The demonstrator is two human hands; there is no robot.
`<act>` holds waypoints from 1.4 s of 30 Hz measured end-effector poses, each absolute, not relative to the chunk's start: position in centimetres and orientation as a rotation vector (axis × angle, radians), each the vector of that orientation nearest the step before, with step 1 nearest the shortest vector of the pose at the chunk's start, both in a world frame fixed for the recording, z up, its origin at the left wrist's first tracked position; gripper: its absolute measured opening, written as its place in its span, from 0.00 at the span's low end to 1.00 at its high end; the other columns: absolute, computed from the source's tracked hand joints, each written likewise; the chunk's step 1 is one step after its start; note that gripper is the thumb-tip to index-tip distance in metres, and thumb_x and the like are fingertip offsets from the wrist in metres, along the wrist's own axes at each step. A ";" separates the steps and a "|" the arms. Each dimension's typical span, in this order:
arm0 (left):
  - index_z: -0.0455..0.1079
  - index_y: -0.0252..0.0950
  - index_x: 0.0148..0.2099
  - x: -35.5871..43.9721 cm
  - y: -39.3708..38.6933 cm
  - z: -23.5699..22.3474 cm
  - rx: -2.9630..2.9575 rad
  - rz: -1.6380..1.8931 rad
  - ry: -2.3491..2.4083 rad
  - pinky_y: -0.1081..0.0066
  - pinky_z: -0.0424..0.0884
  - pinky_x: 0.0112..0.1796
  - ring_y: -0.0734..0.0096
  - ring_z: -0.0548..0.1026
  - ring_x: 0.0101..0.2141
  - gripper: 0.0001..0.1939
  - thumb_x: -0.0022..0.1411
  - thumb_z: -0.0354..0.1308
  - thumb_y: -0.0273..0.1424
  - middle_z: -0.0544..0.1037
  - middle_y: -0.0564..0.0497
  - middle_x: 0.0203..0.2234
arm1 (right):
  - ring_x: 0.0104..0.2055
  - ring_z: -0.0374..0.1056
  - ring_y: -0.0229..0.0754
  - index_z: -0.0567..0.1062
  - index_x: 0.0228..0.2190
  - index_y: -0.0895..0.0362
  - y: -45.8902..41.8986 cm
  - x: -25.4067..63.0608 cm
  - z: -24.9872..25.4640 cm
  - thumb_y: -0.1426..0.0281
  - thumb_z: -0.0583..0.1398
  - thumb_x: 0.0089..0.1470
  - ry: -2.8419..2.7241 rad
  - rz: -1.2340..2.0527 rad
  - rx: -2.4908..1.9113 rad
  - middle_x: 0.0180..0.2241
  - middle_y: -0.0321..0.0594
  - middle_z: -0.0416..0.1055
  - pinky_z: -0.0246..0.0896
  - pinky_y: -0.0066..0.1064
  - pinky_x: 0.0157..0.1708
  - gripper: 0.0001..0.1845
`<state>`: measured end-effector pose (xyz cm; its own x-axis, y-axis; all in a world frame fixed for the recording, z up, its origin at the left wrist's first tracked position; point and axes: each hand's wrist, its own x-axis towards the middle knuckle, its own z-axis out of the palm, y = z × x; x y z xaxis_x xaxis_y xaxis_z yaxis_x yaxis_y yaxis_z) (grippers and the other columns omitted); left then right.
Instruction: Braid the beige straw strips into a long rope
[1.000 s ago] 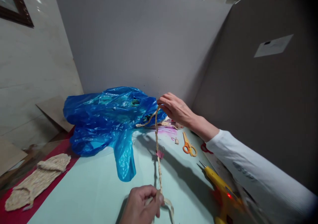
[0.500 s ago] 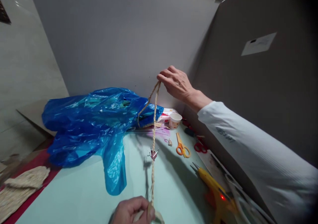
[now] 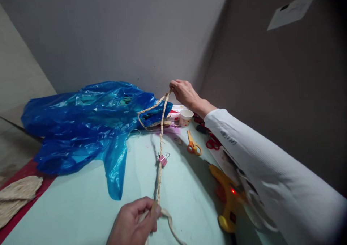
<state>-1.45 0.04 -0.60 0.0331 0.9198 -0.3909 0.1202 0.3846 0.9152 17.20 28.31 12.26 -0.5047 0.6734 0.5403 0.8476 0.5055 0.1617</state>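
A straw-coloured braided cord (image 3: 162,129) runs taut between my two hands, above the pale green table. My right hand (image 3: 184,92), raised at the far side, pinches the cord near its upper end; a loop of it droops to the left from these fingers. At the near edge my left hand (image 3: 137,219) is closed on the cord's lower part. A flat pale strip (image 3: 170,221) trails from the left fingers onto the table. Midway along the cord a pink binder clip (image 3: 163,160) with wire handles is attached.
A crumpled blue plastic bag (image 3: 89,129) fills the left back. On the right lie orange scissors (image 3: 193,145), a paper cup (image 3: 185,118), red-handled scissors (image 3: 213,143) and a yellow glue gun (image 3: 225,190) with a red light. A woven straw piece (image 3: 20,194) lies far left. Grey panels stand behind.
The view has shifted, so most things sit higher and further left. The cord's loop swings further out to the left, and more of the pale strip shows below my left hand.
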 end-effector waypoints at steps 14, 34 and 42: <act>0.63 0.35 0.20 -1.8 -0.5 0.0 0.951 0.758 1.411 0.77 0.42 0.18 0.83 0.48 0.15 0.19 0.51 0.60 0.44 0.55 0.61 0.13 | 0.29 0.68 0.38 0.77 0.33 0.61 17.2 17.2 7.5 0.70 0.53 0.59 -2.592 0.487 -1.293 0.30 0.44 0.76 0.56 0.27 0.30 0.12; 0.67 0.33 0.24 -1.8 -0.6 0.6 0.863 0.780 1.442 0.77 0.42 0.19 0.86 0.49 0.15 0.19 0.49 0.62 0.45 0.60 0.59 0.15 | 0.30 0.61 0.36 0.72 0.29 0.58 14.8 13.7 2.4 0.67 0.58 0.54 -2.481 0.825 -1.270 0.27 0.35 0.69 0.50 0.26 0.30 0.07; 0.73 0.33 0.29 -2.2 -0.5 0.4 0.791 0.790 1.439 0.78 0.45 0.19 0.84 0.52 0.17 0.18 0.50 0.64 0.45 0.59 0.58 0.15 | 0.33 0.66 0.37 0.69 0.26 0.57 14.3 15.2 5.2 0.74 0.57 0.51 -1.879 1.527 -0.945 0.29 0.37 0.69 0.61 0.27 0.33 0.03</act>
<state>-2.16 -0.46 0.44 -0.0135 0.8480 -0.5297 0.0081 0.5299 0.8480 15.23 14.26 5.16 -0.6108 0.7914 -0.0233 0.1849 0.1140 -0.9761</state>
